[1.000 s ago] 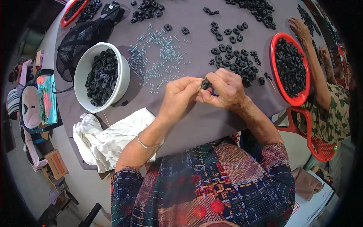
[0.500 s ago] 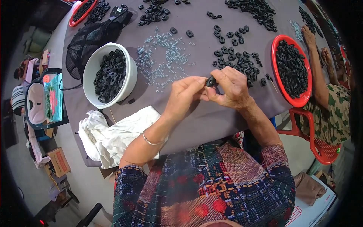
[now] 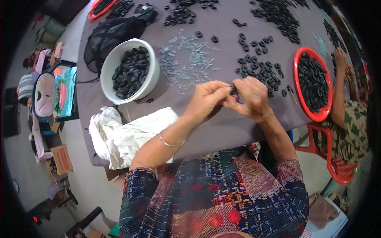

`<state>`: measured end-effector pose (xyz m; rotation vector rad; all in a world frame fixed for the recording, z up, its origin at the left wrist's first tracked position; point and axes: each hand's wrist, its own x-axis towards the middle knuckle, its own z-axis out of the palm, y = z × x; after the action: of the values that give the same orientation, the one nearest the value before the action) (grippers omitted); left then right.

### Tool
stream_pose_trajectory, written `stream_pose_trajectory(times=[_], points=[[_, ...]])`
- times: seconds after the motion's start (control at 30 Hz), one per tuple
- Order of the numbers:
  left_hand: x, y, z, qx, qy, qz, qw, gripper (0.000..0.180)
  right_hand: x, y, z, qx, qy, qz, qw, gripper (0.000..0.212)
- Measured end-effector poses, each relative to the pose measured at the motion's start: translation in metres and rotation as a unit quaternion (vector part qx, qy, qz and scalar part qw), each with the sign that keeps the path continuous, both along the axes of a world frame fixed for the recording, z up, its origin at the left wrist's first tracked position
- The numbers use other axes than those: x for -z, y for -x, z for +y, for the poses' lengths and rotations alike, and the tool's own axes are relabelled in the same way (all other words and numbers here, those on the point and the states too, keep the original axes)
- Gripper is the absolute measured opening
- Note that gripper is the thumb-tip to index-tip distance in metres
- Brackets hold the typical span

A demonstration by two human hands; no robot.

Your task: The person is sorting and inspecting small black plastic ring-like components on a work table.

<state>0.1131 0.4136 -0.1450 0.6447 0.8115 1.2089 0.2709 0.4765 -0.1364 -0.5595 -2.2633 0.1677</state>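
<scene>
A small black part [image 3: 233, 90] is being pinched between the fingertips of the left hand [image 3: 209, 97] and the right hand [image 3: 254, 97], above a grey tablecloth [image 3: 222, 129]. Just beyond the grip, slightly to its right, loose black pieces [image 3: 268, 64] are being supported by the same cloth; beyond it to the left, coiled springs [image 3: 168, 60] are being borne there in a scattered patch. Farther left of the grip, a heap of black pieces is being held by a white bowl [image 3: 155, 77]. Nearer the body, a white cloth [image 3: 135, 137] is being partly covered by the left forearm [image 3: 164, 146]. Well right of the grip, another heap is being contained by a red tray [image 3: 318, 116].
</scene>
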Motion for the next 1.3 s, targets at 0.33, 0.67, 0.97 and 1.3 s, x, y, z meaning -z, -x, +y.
stream_pose_trajectory(times=[0.33, 0.67, 0.97, 1.3], points=[[0.012, -0.002, 0.005, 0.034, -0.008, 0.005, 0.999, 0.018, 0.002, -0.004, 0.001, -0.016, 0.02, -0.007, 1.0, 0.034], [0.01, -0.002, 0.005, 0.026, -0.035, 0.03, 0.999, 0.024, -0.013, -0.003, -0.003, -0.035, 0.172, 0.058, 0.983, 0.02], [0.01, -0.001, 0.005, 0.02, -0.02, 0.007, 1.0, 0.023, -0.011, -0.01, 0.002, -0.051, 0.315, 0.089, 0.944, 0.009], [0.005, -0.001, 0.006, 0.017, -0.016, 0.004, 1.0, 0.025, -0.007, -0.017, 0.006, -0.024, 0.502, 0.15, 0.852, 0.007]])
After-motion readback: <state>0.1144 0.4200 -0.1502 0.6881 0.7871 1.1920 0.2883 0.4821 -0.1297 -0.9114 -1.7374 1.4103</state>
